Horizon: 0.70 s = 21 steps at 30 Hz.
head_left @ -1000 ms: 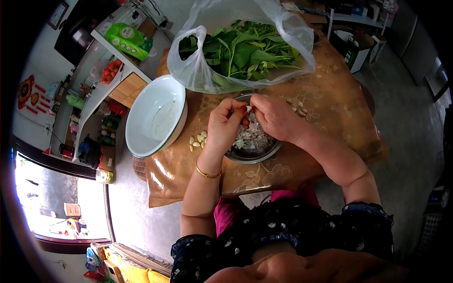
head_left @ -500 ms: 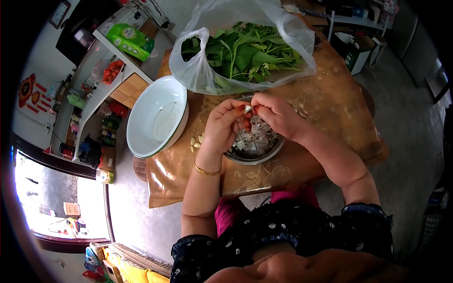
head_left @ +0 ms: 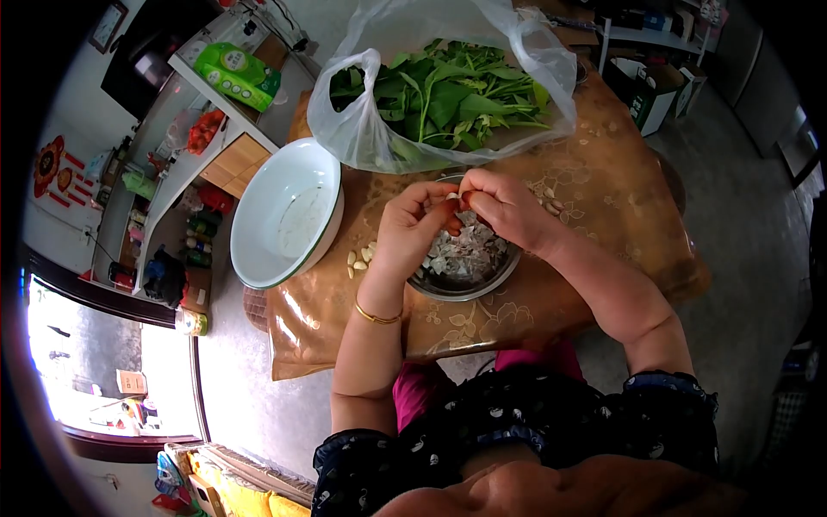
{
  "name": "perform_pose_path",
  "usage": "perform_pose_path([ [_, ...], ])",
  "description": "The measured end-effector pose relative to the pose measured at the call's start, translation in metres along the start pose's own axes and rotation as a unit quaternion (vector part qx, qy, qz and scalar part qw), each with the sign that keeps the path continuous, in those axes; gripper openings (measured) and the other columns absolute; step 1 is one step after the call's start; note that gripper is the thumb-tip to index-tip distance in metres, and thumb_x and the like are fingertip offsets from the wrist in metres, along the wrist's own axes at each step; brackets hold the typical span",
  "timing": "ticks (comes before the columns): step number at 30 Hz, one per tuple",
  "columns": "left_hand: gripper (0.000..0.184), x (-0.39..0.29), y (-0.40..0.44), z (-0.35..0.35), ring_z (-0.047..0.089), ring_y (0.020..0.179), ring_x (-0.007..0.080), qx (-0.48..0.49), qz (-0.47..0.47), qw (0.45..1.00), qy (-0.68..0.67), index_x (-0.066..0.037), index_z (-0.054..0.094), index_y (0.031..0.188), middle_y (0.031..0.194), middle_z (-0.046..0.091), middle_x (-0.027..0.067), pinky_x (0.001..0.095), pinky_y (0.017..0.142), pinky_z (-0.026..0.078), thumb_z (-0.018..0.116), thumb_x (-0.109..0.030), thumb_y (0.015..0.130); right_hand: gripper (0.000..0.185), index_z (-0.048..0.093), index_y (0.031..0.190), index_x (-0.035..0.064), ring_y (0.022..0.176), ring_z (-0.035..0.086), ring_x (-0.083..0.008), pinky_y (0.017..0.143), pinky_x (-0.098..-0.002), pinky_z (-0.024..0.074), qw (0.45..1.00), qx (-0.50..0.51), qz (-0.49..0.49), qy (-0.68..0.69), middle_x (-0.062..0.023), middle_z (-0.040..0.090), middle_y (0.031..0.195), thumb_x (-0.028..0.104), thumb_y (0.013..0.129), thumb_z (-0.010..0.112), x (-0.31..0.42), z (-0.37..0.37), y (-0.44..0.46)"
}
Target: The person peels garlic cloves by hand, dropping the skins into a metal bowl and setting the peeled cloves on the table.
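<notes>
Left hand [head_left: 409, 228], right hand [head_left: 510, 211], that's two! One pinched clove [head_left: 452, 196], one bracelet [head_left: 377, 319], one table [head_left: 624, 207]. One bowl [head_left: 458, 297], one basin [head_left: 276, 194], one bag [head_left: 370, 146], and leaves [head_left: 444, 95] beyond counting! Left cluster [head_left: 362, 258], right cluster [head_left: 551, 205]: two of garlic, pieces too small to tally surely.

No text can be read; the green package [head_left: 231, 76] seems to bear print, too small here.
</notes>
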<state>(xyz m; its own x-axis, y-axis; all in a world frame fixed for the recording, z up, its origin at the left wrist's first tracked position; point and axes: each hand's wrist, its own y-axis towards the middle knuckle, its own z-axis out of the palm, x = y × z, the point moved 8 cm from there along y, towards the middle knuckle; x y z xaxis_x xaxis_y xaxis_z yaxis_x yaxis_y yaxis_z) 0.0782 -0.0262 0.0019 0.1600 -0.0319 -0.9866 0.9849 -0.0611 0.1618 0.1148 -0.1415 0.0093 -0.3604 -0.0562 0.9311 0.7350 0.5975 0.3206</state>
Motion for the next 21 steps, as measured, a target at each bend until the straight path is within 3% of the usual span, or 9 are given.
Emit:
perform_pose_path([
  [4,0.016,-0.003,-0.001,0.002,0.06,0.069,0.0144,0.002,0.007,0.996,0.09,0.003,0.058,0.102,0.086,0.063,0.009,0.0253,0.064,0.05,0.052,-0.006,0.089,0.012,0.053,0.081,-0.0015,0.06,0.045,-0.0112,0.055,-0.0288,0.0395,1.0,-0.001,0.011,-0.011,-0.0047,0.05,0.063,0.009,0.082,0.047,0.001,0.0,-0.001],
  [10,0.017,0.011,0.002,-0.001,0.06,0.07,0.0156,-0.009,-0.067,0.988,-0.14,0.004,0.058,0.1,0.086,0.063,0.0099,0.0267,0.065,0.05,0.051,-0.006,0.089,0.011,0.052,0.081,-0.0015,0.06,0.044,-0.0109,0.055,-0.0281,0.0388,1.0,-0.002,-0.009,-0.018,-0.0042,0.049,0.062,0.008,0.082,0.046,0.004,0.0,-0.001],
  [16,0.016,0.025,0.005,-0.012,0.056,0.068,0.0143,-0.018,-0.097,0.972,-0.214,0.003,0.058,0.1,0.083,0.062,0.009,0.0244,0.064,0.046,0.051,-0.006,0.088,0.01,0.052,0.08,-0.0001,0.061,0.043,-0.011,0.055,-0.0277,0.038,1.0,0.01,-0.001,-0.011,-0.0039,0.048,0.063,0.008,0.082,0.046,0.008,0.001,-0.002],
  [19,0.016,0.021,0.004,-0.007,0.051,0.064,0.011,-0.023,-0.101,0.964,-0.245,0.002,0.059,0.1,0.075,0.058,0.0041,0.0224,0.059,0.042,0.052,-0.006,0.089,0.01,0.052,0.08,0.0007,0.061,0.043,-0.0111,0.056,-0.0272,0.0378,1.0,0.02,0.014,0.001,-0.0037,0.048,0.064,0.008,0.082,0.046,0.006,0.003,-0.003],
  [21,0.016,0.021,0.004,-0.008,0.051,0.064,0.011,-0.025,-0.101,0.96,-0.26,0.002,0.058,0.1,0.075,0.057,0.0037,0.0232,0.06,0.043,0.051,-0.006,0.089,0.009,0.051,0.079,0.0026,0.06,0.039,-0.007,0.054,-0.0241,0.0343,1.0,0.024,0.004,0.01,0.0002,0.045,0.064,0.007,0.083,0.044,0.007,0.005,-0.003],
])
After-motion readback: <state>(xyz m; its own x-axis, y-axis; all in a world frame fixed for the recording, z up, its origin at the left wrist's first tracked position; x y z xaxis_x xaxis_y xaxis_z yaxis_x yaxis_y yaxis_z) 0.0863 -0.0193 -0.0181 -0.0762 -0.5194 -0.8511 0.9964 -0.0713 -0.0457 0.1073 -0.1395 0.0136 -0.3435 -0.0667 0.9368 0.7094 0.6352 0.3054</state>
